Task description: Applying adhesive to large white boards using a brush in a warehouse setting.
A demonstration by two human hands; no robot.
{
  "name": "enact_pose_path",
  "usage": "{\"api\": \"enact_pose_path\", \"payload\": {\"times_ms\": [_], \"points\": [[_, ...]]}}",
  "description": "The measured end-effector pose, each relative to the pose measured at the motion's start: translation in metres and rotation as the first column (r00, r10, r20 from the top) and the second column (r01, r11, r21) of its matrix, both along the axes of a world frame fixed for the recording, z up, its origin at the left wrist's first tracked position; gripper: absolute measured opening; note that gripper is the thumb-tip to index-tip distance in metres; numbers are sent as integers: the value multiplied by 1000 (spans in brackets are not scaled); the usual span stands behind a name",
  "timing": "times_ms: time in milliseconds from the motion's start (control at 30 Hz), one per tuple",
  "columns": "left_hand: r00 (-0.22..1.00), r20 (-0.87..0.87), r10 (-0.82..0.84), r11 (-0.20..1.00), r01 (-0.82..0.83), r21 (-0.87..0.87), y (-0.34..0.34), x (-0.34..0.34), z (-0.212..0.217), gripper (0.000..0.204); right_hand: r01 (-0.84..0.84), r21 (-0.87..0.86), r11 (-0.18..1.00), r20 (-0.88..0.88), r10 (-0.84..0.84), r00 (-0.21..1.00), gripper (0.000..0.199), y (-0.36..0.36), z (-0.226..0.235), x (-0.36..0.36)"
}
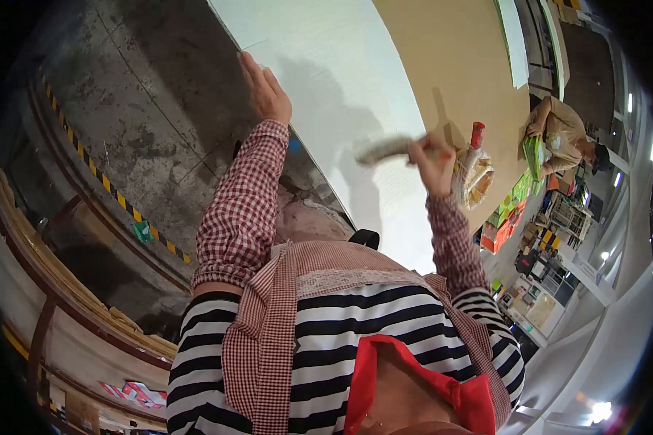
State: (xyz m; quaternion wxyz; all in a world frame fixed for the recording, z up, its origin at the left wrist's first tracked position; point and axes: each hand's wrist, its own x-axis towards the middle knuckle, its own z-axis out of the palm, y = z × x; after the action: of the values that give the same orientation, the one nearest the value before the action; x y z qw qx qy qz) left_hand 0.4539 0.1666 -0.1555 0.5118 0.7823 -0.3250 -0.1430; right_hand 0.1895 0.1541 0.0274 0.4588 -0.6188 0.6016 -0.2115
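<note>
My left hand (267, 94) rests at the left edge of a large white sheet (334, 51), fingers stretched out along that edge. Over the sheet's right part, my right hand (434, 165) is closed around a brush-like tool (383, 150) with a long, pale head that points left. Motion blurs this tool, so its exact kind and whether it touches the sheet are unclear. Just right of my right hand, a clear plastic bag (475, 177) with yellowish contents lies beside a red cylindrical container (477, 135).
Brown board (453, 54) borders the white sheet on the right. A co-worker (564, 130) beyond it handles green packets (534, 156); more green and orange packs (506, 217) lie nearer. To my left, a yellow-and-black striped rail (109, 185) runs above the concrete floor (152, 94).
</note>
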Motion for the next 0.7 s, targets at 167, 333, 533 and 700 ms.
{"api": "enact_pose_path", "payload": {"times_ms": [167,333,533,700], "points": [[999,-41,-23,999,22,-24,-7,-5,1,53,-91,-385,919,249,198,948,17,-97,-26,121],[998,-59,-25,1000,24,-21,-5,-5,5,52,-224,-468,855,2,255,967,18,-96,-68,103],[992,-127,-16,1000,15,-6,-6,-3,0,52,-226,-319,920,-75,214,974,17,-1,-40,-22],[989,-125,79,996,-84,-37,-18,6,18,51,-50,-24,998,17,50,999,12,-51,-2,8]]}}
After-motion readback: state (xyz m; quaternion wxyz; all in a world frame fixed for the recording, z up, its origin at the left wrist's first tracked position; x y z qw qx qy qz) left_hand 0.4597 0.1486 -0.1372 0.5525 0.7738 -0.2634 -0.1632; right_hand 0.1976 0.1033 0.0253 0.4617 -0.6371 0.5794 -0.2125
